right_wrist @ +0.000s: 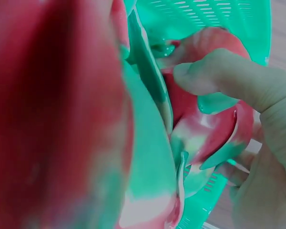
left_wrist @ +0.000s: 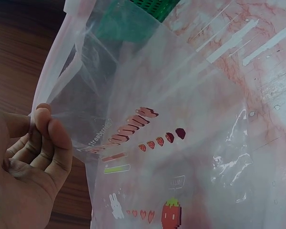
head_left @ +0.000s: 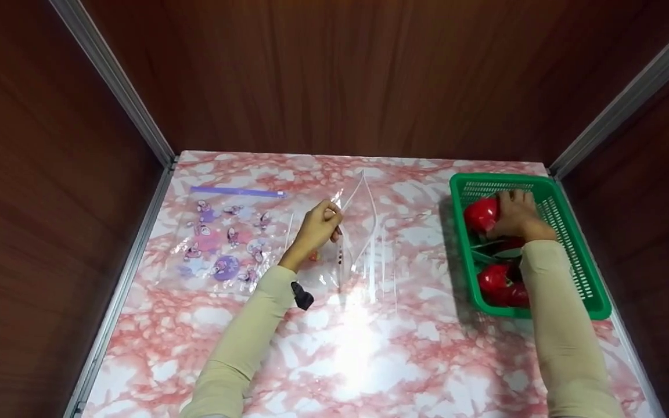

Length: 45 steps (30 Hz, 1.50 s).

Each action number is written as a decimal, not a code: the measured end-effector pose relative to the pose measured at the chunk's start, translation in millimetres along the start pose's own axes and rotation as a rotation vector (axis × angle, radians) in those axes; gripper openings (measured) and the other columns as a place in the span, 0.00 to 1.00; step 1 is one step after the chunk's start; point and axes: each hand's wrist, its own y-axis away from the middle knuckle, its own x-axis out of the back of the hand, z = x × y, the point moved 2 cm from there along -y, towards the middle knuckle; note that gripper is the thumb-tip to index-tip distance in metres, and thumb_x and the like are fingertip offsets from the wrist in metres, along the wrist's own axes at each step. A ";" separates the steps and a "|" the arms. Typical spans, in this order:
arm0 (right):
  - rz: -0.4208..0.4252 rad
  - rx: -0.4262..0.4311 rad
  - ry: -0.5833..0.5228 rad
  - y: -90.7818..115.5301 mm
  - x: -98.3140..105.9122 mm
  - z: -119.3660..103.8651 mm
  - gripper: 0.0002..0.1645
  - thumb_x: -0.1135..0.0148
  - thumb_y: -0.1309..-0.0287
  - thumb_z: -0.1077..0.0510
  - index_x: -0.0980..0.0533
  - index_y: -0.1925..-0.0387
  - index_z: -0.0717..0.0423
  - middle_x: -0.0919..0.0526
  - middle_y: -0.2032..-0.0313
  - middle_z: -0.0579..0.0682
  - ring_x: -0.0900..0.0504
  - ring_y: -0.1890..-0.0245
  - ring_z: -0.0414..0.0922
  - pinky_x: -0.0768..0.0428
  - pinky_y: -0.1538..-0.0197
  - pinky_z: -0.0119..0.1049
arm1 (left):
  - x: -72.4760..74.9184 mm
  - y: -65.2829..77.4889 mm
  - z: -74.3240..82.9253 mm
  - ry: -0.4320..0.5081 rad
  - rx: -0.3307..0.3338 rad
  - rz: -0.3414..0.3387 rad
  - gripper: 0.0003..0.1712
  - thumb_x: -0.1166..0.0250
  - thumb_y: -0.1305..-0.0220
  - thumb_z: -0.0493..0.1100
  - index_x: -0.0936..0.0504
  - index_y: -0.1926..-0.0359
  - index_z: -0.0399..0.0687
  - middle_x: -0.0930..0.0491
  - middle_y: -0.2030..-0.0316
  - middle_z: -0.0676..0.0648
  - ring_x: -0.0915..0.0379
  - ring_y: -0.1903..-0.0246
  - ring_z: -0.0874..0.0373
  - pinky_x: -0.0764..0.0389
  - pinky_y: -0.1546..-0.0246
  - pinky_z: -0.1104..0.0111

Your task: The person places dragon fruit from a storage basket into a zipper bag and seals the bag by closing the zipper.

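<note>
My left hand [head_left: 320,225] pinches the zip edge of a clear plastic zip bag [left_wrist: 195,95] between thumb and fingers. The bag has a bunny and strawberry print, and its mouth gapes in the head view. Over at the right, my right hand [head_left: 519,215] reaches into a green basket [head_left: 461,232] and grips a red dragon fruit [right_wrist: 214,129] with green-tipped scales. Thumb and fingers curl round that fruit from opposite sides. Another red dragon fruit [head_left: 494,277] lies nearer the basket's front, partly behind the right sleeve.
A second clear zip bag [head_left: 230,232] with a purple slider strip and cartoon print lies flat on the left of the pink marbled table [head_left: 416,360]. Dark wood panels [head_left: 334,75] with metal edge strips close off the back and both sides.
</note>
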 end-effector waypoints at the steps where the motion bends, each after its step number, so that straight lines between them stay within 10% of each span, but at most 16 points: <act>1: 0.000 -0.008 -0.020 0.6 -0.5 -0.1 0.65 0.18 0.52 0.50 0.48 0.26 0.74 0.46 0.34 0.80 0.47 0.35 0.77 0.36 0.33 0.78 | -0.1 -0.1 0.0 -0.003 0.001 -0.001 0.07 0.42 0.24 0.34 0.24 0.51 0.33 0.22 0.81 0.54 0.26 0.85 0.65 0.17 0.77 0.65; 24: 0.094 0.006 -0.131 -0.3 7.7 1.6 0.65 0.17 0.49 0.45 0.47 0.25 0.68 0.49 0.35 0.76 0.49 0.35 0.74 0.28 0.39 0.79 | -0.1 -0.5 2.1 -0.019 -0.015 -0.004 0.08 0.41 0.24 0.36 0.23 0.50 0.35 0.21 0.81 0.54 0.25 0.85 0.64 0.15 0.75 0.60; 45: 0.128 0.012 -0.118 8.2 26.2 -9.0 0.65 0.21 0.45 0.40 0.52 0.22 0.60 0.38 0.32 0.78 0.40 0.31 0.77 0.42 0.28 0.79 | -6.3 -0.5 7.2 0.018 -0.014 -0.010 0.04 0.41 0.24 0.36 0.24 0.53 0.39 0.22 0.81 0.54 0.27 0.85 0.65 0.23 0.80 0.73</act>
